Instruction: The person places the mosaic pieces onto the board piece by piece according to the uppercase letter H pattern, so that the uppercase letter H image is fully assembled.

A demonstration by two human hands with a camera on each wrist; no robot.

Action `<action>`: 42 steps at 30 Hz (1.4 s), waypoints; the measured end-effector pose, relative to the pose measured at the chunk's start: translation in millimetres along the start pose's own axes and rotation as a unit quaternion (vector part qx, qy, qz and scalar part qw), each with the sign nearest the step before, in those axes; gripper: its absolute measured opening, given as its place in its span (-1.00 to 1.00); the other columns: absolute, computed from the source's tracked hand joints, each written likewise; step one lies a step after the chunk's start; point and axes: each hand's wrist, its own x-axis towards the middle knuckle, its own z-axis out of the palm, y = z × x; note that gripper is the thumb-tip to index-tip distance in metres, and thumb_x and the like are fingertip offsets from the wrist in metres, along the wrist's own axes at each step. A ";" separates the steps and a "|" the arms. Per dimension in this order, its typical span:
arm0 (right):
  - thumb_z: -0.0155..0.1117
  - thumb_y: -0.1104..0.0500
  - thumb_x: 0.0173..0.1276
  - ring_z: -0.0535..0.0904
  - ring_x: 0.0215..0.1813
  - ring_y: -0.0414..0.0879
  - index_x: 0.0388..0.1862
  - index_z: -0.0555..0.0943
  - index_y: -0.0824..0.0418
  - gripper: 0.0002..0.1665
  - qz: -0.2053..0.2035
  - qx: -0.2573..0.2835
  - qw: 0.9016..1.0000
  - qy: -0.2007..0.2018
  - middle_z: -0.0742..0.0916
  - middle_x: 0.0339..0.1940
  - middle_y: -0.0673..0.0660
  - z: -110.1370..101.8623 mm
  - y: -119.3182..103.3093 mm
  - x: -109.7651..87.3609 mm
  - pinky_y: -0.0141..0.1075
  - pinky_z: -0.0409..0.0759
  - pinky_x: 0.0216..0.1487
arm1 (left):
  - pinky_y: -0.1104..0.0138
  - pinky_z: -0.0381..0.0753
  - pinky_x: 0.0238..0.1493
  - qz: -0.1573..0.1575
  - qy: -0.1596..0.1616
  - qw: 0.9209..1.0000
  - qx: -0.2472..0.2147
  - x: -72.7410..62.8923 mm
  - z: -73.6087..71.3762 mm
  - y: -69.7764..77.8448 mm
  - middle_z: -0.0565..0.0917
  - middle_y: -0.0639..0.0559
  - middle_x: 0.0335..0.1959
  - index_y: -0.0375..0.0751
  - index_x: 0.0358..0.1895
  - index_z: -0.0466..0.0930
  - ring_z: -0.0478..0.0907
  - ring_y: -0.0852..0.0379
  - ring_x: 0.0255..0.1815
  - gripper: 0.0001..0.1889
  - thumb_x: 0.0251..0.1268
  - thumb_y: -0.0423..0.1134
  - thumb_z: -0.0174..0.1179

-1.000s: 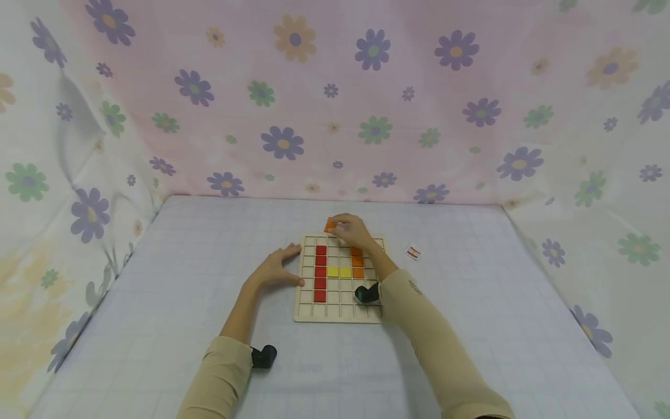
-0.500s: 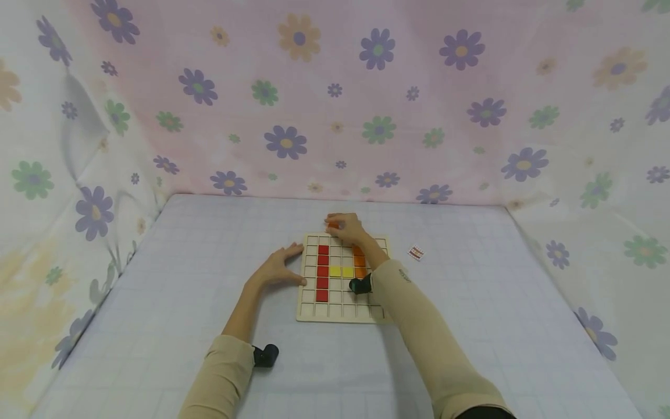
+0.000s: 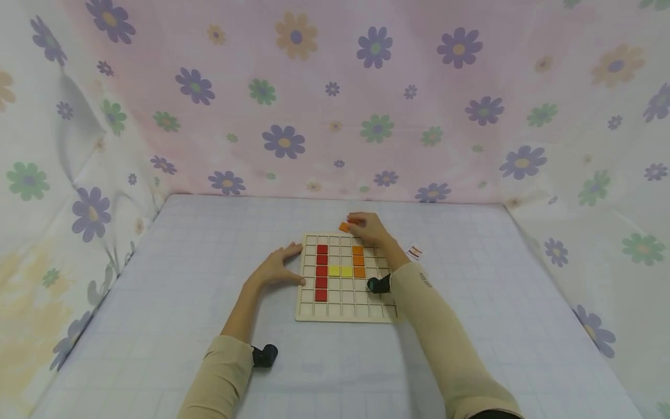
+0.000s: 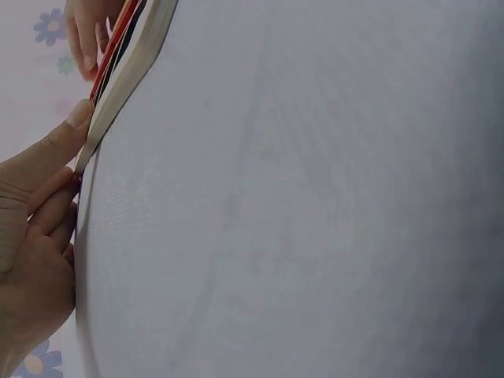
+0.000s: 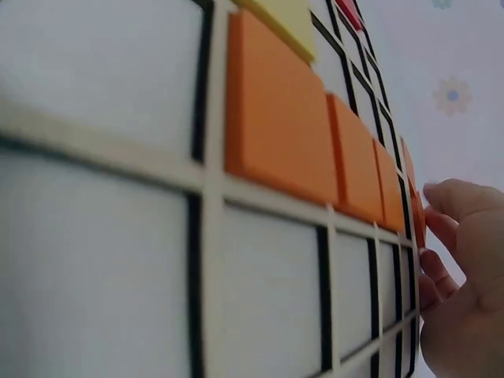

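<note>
A pale wooden grid board (image 3: 333,295) lies on the table, holding a column of red tiles (image 3: 321,272), two yellow tiles (image 3: 340,271) and three orange tiles (image 3: 358,261) in a column. At its left edge rests my left hand (image 3: 274,267), thumb and fingers spread; the left wrist view shows the thumb (image 4: 77,118) against the board's side. Just beyond the far edge, my right hand (image 3: 369,227) pinches an orange tile (image 5: 418,220). Another orange tile (image 3: 344,227) lies left of those fingertips.
A small printed card (image 3: 415,251) lies right of the board. Flower-patterned cloth (image 3: 335,116) hangs behind the table and on both sides. Each wrist carries a black camera (image 3: 267,355). The right forearm (image 3: 434,326) passes over the board's right side.
My right hand was over the orange tiles behind the board; it has shifted right with one in its fingers, uncovering another there. The left hand stays at the board's edge.
</note>
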 end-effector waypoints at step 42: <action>0.29 0.41 0.12 0.47 -0.34 -0.09 -0.02 0.54 0.55 -0.59 -0.026 0.043 0.998 0.039 0.66 -0.18 0.40 -22.8 -25.9 -85.4 -0.43 0.49 -0.34 | -0.17 -0.15 0.41 0.013 0.000 1.000 -0.001 -0.9 -0.3 0.3 0.08 -0.17 0.47 -0.20 0.41 0.20 -0.15 -0.34 0.47 -0.01 -0.21 -0.14 0.51</action>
